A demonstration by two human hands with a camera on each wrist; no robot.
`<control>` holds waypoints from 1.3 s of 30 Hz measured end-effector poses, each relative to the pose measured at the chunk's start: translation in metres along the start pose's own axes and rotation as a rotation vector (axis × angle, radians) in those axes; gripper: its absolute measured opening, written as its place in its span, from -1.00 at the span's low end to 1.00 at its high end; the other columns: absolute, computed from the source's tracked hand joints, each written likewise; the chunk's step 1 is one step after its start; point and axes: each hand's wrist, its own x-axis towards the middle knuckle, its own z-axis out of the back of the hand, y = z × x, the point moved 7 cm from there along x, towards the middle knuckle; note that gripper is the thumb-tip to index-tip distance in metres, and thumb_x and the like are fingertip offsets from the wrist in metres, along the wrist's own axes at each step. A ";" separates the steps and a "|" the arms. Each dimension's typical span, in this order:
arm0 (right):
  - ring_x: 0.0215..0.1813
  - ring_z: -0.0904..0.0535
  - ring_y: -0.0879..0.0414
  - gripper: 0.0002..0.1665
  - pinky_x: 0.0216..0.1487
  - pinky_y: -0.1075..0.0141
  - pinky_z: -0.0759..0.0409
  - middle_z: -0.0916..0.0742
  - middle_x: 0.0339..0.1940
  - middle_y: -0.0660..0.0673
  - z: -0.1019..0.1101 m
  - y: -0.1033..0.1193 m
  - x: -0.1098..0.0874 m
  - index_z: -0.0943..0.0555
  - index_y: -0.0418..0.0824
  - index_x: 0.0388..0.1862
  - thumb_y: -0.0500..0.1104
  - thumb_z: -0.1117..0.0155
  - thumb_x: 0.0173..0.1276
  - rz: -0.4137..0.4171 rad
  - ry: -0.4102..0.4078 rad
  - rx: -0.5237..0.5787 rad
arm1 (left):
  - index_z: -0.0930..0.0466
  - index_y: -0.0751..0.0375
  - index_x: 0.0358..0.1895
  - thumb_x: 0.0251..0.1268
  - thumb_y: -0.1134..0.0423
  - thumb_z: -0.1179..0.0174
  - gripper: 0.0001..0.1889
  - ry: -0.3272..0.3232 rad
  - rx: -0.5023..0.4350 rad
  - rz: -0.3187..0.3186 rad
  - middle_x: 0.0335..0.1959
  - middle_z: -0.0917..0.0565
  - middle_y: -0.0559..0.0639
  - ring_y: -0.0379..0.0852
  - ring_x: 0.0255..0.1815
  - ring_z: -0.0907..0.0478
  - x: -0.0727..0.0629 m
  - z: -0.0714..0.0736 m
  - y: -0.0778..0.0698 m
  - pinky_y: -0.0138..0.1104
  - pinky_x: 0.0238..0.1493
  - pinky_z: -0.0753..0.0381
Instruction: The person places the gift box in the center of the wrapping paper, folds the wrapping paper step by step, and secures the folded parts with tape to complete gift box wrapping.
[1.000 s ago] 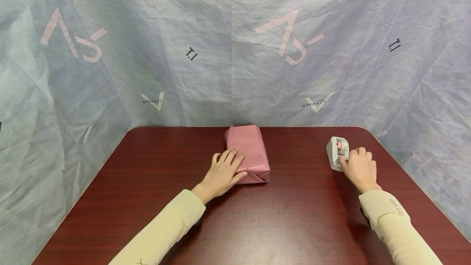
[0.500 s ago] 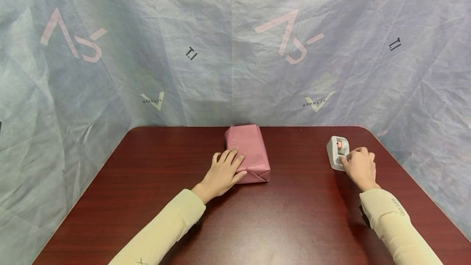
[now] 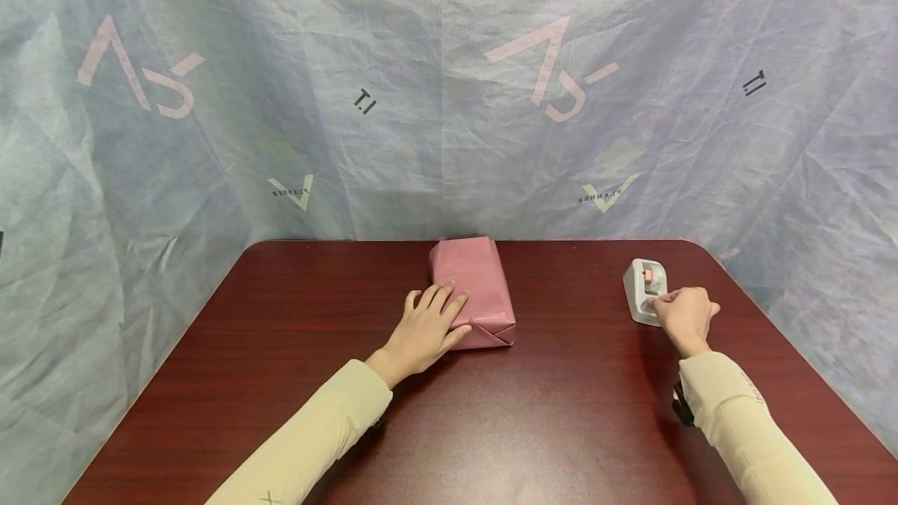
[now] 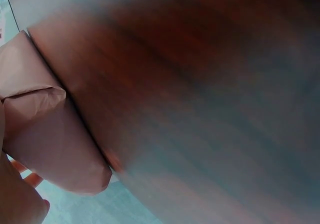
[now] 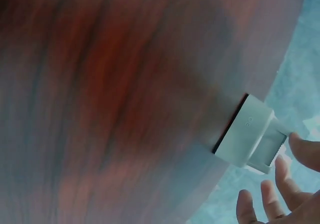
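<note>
A box-shaped package (image 3: 484, 287) in pink wrapping paper lies near the table's back edge, its folded end facing me. My left hand (image 3: 421, 330) rests on its near left corner, fingers spread and fairly straight. Toward the right stands a white tape dispenser (image 3: 637, 294) holding a roll with a pink core (image 3: 648, 275). My right hand (image 3: 687, 316) is at the dispenser's near end, thumb and forefinger drawn together. In the right wrist view, those fingertips meet the toothed cutting edge of the dispenser (image 5: 244, 134); the clear tape between them barely shows.
The dark red wooden table (image 3: 547, 427) has rounded back corners. Grey printed cloth (image 3: 449, 100) hangs behind it and along both sides. A dark strap (image 3: 682, 404) shows at my right sleeve.
My right hand has turned at the wrist and its fingers have drawn in, beside the dispenser. The left hand and the package have stayed put.
</note>
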 end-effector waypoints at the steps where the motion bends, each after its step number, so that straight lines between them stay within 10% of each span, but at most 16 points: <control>1: -0.18 -0.39 -0.37 -0.72 -0.12 -0.08 -0.09 -0.62 -0.39 -0.49 0.000 -0.001 0.001 -0.65 -0.53 -0.50 -0.24 -0.31 0.06 -0.014 -0.006 0.005 | -0.25 -0.01 0.31 0.36 -0.18 0.20 -0.44 0.000 0.000 0.000 0.33 -0.26 0.09 0.02 0.31 -0.16 0.000 0.000 0.000 0.04 0.16 -0.11; 11: -0.10 -0.34 -0.46 -0.66 -0.01 -0.12 -0.11 -0.57 -0.22 -0.56 -0.005 -0.013 0.005 -0.66 -0.53 -0.50 -0.18 -0.32 0.08 -0.170 0.069 0.037 | -0.24 -0.01 0.31 0.36 -0.19 0.21 -0.44 0.000 0.001 0.003 0.32 -0.27 0.09 0.02 0.31 -0.17 0.000 0.001 -0.001 0.04 0.16 -0.11; 26: -0.04 -0.31 -0.41 -0.75 0.04 -0.07 -0.10 -0.57 -0.15 -0.54 -0.005 -0.009 0.004 -0.64 -0.50 -0.44 -0.26 -0.29 0.07 -0.163 0.034 0.099 | -0.25 -0.01 0.31 0.35 -0.19 0.20 -0.44 -0.003 0.006 0.009 0.33 -0.27 0.08 0.02 0.32 -0.17 0.000 0.000 -0.001 0.04 0.14 -0.14; 39: 0.20 -0.19 -0.36 -0.56 0.27 -0.02 -0.13 -0.46 0.08 -0.55 -0.011 -0.016 0.000 -0.56 -0.60 -0.16 -0.22 0.09 0.27 -0.334 0.068 0.225 | -0.24 -0.01 0.32 0.36 -0.19 0.21 -0.44 0.006 -0.001 0.013 0.34 -0.26 0.09 0.03 0.32 -0.17 0.000 0.000 0.000 0.03 0.13 -0.16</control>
